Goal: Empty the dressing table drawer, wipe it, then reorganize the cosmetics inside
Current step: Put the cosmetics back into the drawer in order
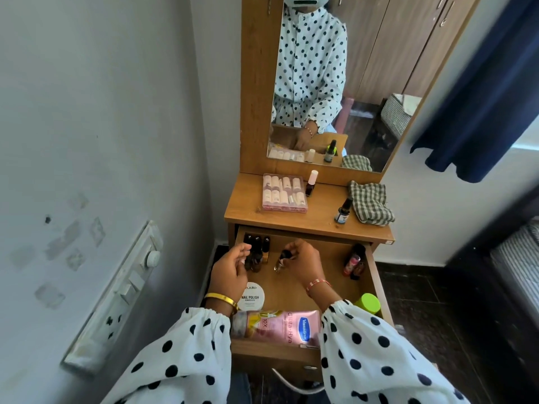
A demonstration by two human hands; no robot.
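The wooden drawer [326,252] of the dressing table stands pulled out. My right hand [303,262] grips a small dark-capped bottle [282,259] over the drawer's middle. My left hand [230,269] rests with curled fingers on a cluster of dark nail polish bottles [258,243] at the back left; whether it holds one I cannot tell. Inside also lie a white nail polish remover tub [252,297], a pink Vaseline lotion bottle [277,328] on its side at the front, a green-lidded jar [368,304] and red and dark tubes [353,262] at the right.
On the table top [320,212] sit a pink case of small white bottles [284,193], a nail polish bottle [311,183], a dark dropper bottle [343,210] and a folded checked cloth [371,206]. A mirror [350,83] rises behind. The wall with a switch panel [122,290] is close on the left.
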